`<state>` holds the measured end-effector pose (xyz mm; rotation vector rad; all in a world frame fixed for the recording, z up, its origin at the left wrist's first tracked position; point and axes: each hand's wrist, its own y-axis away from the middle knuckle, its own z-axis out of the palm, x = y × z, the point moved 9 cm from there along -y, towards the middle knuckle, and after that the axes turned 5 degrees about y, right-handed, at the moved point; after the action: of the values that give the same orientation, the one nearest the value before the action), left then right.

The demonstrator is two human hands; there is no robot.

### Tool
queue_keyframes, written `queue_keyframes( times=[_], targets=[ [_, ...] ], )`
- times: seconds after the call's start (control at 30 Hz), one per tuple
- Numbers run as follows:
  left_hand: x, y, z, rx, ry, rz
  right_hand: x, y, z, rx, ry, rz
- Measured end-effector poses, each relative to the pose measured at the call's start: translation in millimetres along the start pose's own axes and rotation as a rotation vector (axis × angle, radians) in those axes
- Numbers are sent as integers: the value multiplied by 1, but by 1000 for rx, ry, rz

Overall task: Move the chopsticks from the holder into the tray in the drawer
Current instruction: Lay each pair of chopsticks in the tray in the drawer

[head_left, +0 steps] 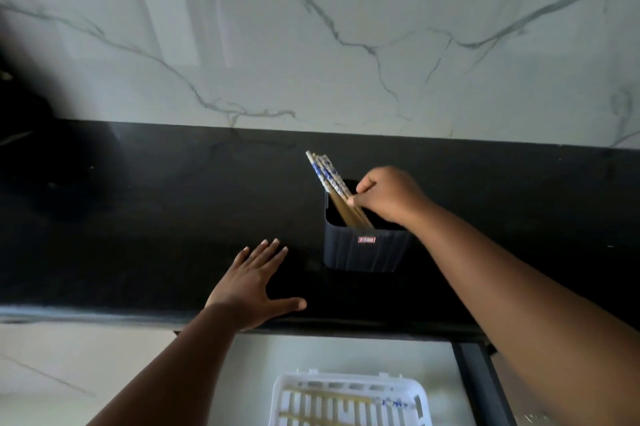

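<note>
Right hand [384, 195]: grip closed on a bundle of chopsticks [329, 183], tips hidden inside the dark holder [363, 249] directly below it, exact count unclear. Left hand [254, 281]: grip open, fingers spread flat on the black surface [156, 235], beside the holder. White tray [346, 398] in the drawer [474, 384], nearer than both hands, cut off by the frame edge, holding blurred chopsticks.
</note>
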<state>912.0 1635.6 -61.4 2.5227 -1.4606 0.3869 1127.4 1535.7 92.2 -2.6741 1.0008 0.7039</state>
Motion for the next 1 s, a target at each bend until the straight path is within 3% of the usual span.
queue_keyframes(
  times=[0.17,0.47,0.67,0.9,1.0],
  targets=[
    [-1,0,1,3,-13,2,2,-1,20,-19,206,73],
    [-2,0,4,2,-4,15,-5,2,27,-54,273,98],
    [0,1,4,-8,-18,21,-8,7,21,-26,248,92],
    [7,2,2,-78,-48,31,-20,15,-25,129,80,-62],
    [26,3,-46,168,44,93,-26,16,-63,168,-53,-130]
  ],
)
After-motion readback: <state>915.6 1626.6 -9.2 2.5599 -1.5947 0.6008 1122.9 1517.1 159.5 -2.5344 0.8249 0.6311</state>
